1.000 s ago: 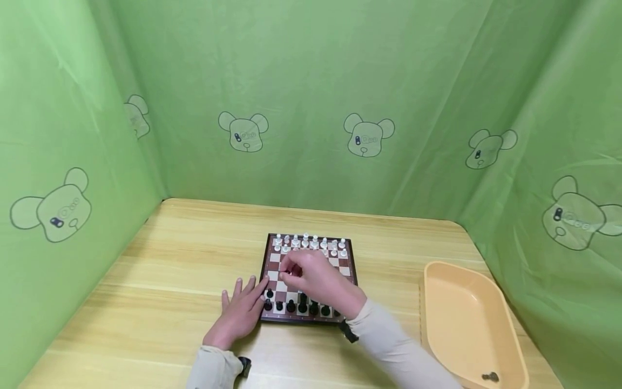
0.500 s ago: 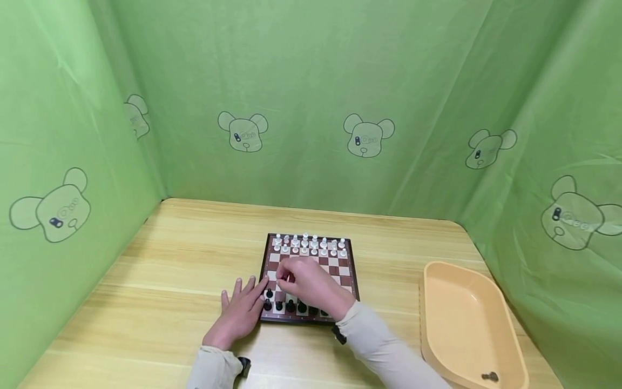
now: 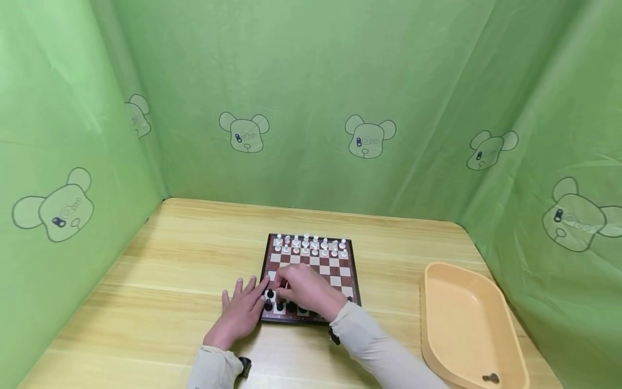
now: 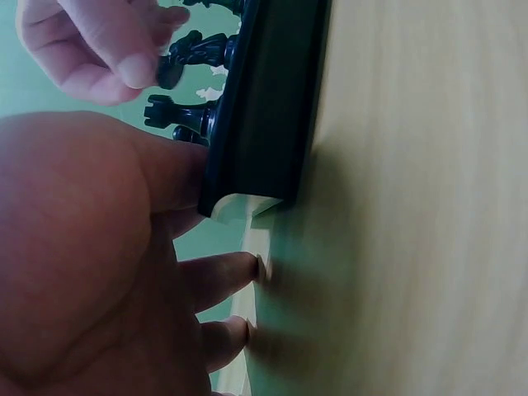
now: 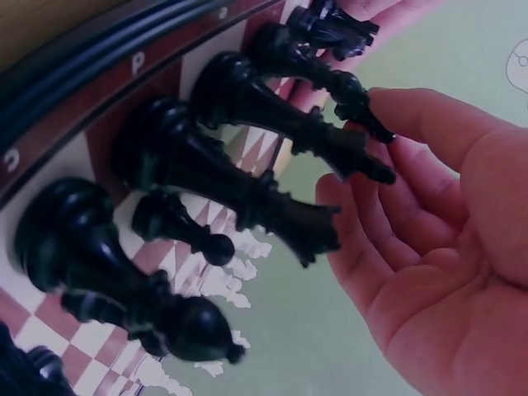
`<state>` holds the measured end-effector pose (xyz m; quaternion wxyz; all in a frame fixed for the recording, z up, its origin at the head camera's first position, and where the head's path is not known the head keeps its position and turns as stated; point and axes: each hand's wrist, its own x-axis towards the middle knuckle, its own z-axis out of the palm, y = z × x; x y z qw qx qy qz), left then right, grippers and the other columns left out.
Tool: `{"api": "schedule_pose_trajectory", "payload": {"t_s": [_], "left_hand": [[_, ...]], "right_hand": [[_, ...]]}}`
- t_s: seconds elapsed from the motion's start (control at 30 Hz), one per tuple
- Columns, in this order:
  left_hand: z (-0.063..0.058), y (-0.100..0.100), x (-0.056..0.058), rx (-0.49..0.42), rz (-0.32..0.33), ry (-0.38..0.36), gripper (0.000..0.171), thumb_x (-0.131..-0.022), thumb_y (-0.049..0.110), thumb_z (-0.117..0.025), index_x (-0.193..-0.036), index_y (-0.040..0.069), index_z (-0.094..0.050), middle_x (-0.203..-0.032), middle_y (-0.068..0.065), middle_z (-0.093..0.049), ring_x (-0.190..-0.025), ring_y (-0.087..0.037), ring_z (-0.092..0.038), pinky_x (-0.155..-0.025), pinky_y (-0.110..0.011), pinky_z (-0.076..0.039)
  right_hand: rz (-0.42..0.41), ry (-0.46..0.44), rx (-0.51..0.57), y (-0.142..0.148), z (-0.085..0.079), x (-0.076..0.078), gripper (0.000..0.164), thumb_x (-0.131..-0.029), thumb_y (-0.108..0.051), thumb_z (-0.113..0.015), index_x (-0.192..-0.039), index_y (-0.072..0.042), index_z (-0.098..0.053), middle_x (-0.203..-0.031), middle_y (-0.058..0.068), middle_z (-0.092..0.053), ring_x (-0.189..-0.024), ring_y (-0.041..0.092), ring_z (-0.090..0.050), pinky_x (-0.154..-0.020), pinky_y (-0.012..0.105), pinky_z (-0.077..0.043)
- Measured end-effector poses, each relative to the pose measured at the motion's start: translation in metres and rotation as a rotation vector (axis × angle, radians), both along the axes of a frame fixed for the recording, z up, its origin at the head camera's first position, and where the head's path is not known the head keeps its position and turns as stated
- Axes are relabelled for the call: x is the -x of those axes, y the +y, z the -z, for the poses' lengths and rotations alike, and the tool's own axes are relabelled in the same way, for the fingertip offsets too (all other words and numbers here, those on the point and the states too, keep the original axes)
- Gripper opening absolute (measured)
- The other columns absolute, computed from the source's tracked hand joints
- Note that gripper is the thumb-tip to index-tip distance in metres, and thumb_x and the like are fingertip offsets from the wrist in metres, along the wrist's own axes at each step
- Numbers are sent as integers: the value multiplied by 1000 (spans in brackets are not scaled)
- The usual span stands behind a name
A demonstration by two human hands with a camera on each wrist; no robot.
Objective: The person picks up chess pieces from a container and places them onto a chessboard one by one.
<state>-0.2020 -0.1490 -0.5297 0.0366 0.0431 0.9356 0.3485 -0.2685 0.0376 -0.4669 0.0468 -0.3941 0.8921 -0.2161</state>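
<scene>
A folding-style chessboard lies on the table, white pieces along its far side and black ones along its near side. My right hand pinches a small black chess piece over the near-left squares; its round base shows in the left wrist view, the rest is covered by fingers. Just left of those fingertips stands a black pawn. My left hand has its fingers spread, forefinger against the board's left edge. A black rook and a black knight stand close by.
An orange-yellow tray sits on the right of the wooden table, with a small dark piece near its front. Green curtains surround the table on three sides. Tall black pieces, including a bishop, stand beneath the right hand.
My right hand has come down the board toward its near-left corner, still pinching the black piece, uncovering the middle squares and white pawns. The left hand stays where it was.
</scene>
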Motion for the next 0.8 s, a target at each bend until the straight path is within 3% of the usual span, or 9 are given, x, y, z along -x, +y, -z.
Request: {"api": "schedule_pose_trajectory", "payload": {"t_s": [0.2, 0.8], "left_hand": [[-3, 0, 0, 10, 4, 3, 49, -111, 24, -43, -159, 16, -42, -164, -26, -30, -153, -55, -8, -116, -77, 5], [-3, 1, 0, 12, 9, 13, 49, -111, 24, -43, -159, 16, -43, -164, -26, -31, -152, -56, -9, -115, -79, 4]], "right_hand": [[2, 6, -47, -1, 3, 2, 6, -92, -14, -80, -96, -13, -75, -90, -5, -74, -74, 2, -62, -72, 18, -55], [-35, -7, -53, -9, 12, 9, 11, -88, -3, -81, -84, -11, -73, -79, -6, -68, -70, 3, -58, -67, 17, -52]]}}
